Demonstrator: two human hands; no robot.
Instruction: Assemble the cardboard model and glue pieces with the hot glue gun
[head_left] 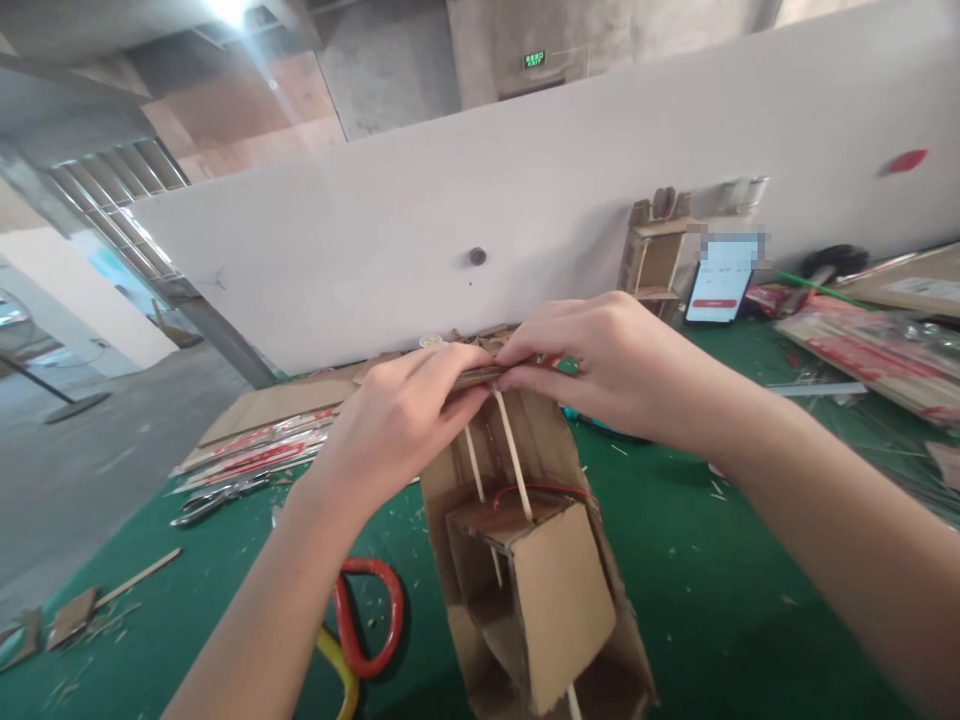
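A cardboard model (566, 600) stretches away from me, with boxy compartments at its near end. Thin wooden sticks (513, 450) rise from the compartment's top to a flat cardboard piece (480, 375) at the far ends. My left hand (416, 410) pinches the left side of that piece between thumb and fingers. My right hand (592, 360) pinches its right side, the two thumbs nearly meeting at the front stick. A red wire (555, 490) curves across the compartment's top. Fingers hide much of the piece.
Scissors with red and yellow handles (375, 615) lie left of the model. A phone (721, 278) leans beside a small cardboard structure (652, 255) near the white partition (390, 240). Plastic-wrapped packets (877, 350) lie right. Scraps and a stick (139, 578) lie left on the green table.
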